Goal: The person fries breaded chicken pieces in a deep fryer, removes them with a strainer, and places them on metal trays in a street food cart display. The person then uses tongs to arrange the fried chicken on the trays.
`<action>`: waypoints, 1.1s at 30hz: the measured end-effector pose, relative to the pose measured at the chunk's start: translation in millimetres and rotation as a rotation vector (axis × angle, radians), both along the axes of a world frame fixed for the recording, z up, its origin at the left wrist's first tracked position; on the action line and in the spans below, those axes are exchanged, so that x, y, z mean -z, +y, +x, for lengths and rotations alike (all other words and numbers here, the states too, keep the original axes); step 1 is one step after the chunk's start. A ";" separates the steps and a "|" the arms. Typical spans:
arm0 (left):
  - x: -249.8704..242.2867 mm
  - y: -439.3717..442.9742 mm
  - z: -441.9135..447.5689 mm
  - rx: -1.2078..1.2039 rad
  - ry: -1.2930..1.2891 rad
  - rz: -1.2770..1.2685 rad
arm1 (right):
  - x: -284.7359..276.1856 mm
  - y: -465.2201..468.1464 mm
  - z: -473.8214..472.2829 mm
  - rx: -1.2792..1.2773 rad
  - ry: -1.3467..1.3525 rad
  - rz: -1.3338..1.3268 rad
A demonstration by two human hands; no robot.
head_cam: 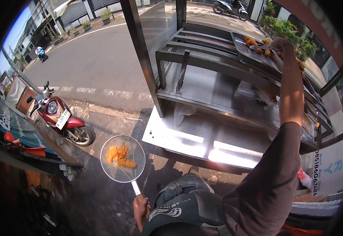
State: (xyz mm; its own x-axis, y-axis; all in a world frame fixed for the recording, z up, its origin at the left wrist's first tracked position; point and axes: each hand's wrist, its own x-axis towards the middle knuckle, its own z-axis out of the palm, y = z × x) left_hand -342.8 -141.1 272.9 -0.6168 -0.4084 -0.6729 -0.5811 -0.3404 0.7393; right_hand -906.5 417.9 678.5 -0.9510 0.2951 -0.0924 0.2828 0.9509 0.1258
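Note:
My left hand [142, 205] is closed around the wooden handle of a round wire-mesh strainer [123, 158], held low over the pavement. Pieces of fried, breaded food [120, 155] lie in its mesh. Far up at the right, my right hand [279, 43] grips metal tongs [259, 47] above a metal tray [242, 56] on the stall's upper rack. The tongs' tips are at golden fried pieces [250, 41]; whether they pinch one is unclear. More fried pieces lie along the tray, partly hidden by my right forearm.
A steel-framed stall [212, 66] with a slatted rack and a lower metal counter [189, 138] stands ahead and right. Another pair of tongs [183, 70] hangs on the rack's rail. Plastic bags [245, 90] lie on the shelf. A red scooter [62, 115] is parked at left, beside the road.

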 end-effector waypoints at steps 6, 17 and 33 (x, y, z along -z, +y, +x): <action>0.4 8.8 -7.1 -0.043 -0.016 0.027 | 33.3 57.1 -43.9 -0.200 0.014 0.142; -2.1 16.6 -17.2 -0.058 0.003 0.052 | 41.9 79.7 -43.0 -0.355 0.053 0.249; 10.5 -2.2 -21.3 0.071 0.004 0.012 | 52.4 14.6 -17.9 -0.190 0.143 0.312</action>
State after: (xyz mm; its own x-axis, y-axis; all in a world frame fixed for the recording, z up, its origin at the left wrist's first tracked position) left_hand -364.1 -143.3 262.5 -0.6463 -0.3556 -0.6752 -0.6013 -0.3075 0.7375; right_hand -924.4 432.5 626.1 -0.9882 0.1050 0.1116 0.1406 0.9106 0.3887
